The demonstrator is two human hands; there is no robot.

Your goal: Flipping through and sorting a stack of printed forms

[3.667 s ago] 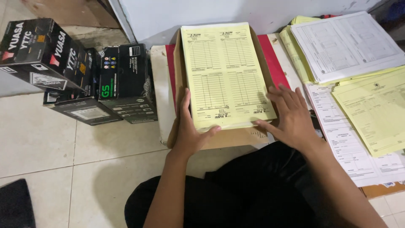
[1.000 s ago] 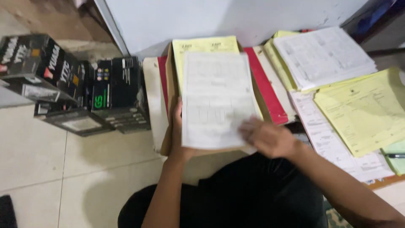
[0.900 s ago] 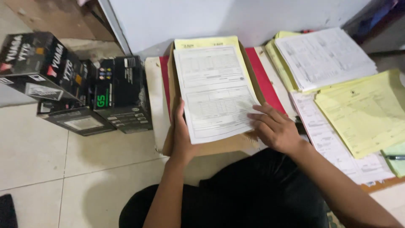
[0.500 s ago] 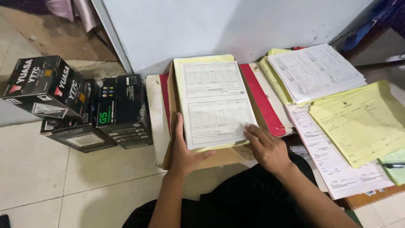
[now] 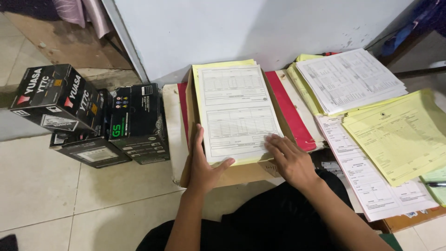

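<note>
form print point(image 5: 234, 111) too small to read; yellow sheets point(image 5: 223, 65) mostly covered; pen point(image 5: 436, 184) cut off at right edge.

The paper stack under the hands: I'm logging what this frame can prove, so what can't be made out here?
- Sheets below the white form: covered by it, only yellow edges show, head view.
- Form's print: too small to make out.
- Left hand palm and right hand palm: turned down onto the stack.
- Pen: cut off by the right edge.
- Black boxes: contents closed from view.
</note>
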